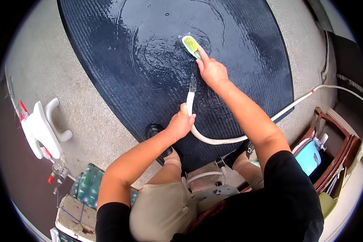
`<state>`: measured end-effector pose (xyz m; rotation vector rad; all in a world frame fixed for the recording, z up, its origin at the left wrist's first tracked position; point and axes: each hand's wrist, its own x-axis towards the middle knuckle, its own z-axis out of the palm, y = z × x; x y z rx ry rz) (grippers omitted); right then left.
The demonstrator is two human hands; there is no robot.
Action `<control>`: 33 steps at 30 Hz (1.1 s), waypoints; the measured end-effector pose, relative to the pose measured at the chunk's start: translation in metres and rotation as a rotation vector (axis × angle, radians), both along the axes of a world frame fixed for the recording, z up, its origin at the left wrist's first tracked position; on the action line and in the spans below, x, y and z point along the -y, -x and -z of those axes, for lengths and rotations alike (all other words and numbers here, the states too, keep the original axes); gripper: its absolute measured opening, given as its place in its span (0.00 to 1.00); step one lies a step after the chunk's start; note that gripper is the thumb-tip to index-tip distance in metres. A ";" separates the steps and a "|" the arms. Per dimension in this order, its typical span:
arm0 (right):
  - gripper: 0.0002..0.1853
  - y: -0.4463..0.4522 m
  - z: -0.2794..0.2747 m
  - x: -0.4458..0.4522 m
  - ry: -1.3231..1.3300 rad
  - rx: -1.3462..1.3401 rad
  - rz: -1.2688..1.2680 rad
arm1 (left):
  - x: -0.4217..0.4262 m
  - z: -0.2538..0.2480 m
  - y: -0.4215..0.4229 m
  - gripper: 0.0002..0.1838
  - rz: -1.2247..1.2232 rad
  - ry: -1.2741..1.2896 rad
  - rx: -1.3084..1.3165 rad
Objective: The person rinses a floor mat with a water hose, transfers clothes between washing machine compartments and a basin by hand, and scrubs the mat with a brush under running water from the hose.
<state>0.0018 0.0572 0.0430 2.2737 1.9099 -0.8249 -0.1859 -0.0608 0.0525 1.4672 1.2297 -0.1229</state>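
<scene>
White hose [214, 141] pinched in left hand [181, 123], brush [190, 42] gripped in right hand [213, 72]; I fear water [193, 82] could loosen either.

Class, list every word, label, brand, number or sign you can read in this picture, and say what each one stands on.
None can be read.
Brush, hose and mat: no lettering shows.
Bottles: too small and blurred to tell whether they carry any.
</scene>
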 end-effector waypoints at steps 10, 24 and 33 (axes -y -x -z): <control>0.31 -0.044 0.007 0.092 0.055 0.003 0.059 | -0.038 -0.006 -0.010 0.20 -0.027 0.019 -0.039; 0.27 -0.048 0.006 -0.075 -0.056 -0.053 0.095 | -0.040 -0.010 -0.035 0.19 0.055 -0.010 -0.021; 0.30 -0.118 0.014 0.133 -0.061 0.075 0.055 | -0.032 -0.002 -0.034 0.28 0.062 0.043 -0.017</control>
